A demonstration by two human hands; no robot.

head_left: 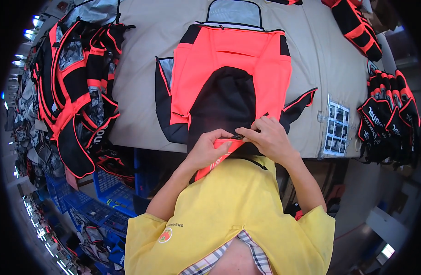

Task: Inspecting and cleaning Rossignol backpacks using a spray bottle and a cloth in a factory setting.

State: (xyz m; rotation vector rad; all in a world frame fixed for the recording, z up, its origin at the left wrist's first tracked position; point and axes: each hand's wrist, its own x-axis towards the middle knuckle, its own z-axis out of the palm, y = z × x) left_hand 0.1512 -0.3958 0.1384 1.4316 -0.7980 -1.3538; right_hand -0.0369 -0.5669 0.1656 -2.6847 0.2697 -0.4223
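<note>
A sewn bag piece [231, 94], like an unfinished backpack in neon coral and black cloth, lies spread on the table with its lower end at the front edge. At that end, my left hand [205, 150] pinches a coral strip [212, 167] with pale print, which hangs over the edge against my body. Close beside it, my right hand [271, 137] has thumb and fingers pressed together on the black edge of the same strip. The fingertips of both hands almost meet, and they hide the exact spot they grip.
A heap of coral and black bag pieces [75, 91] hangs at the table's left end. Further pieces [389, 114] and a finished-looking bag part [359, 30] lie at right. A taped grid sheet [336, 128] is on the table [141, 41]. Blue crates [112, 188] stand below left.
</note>
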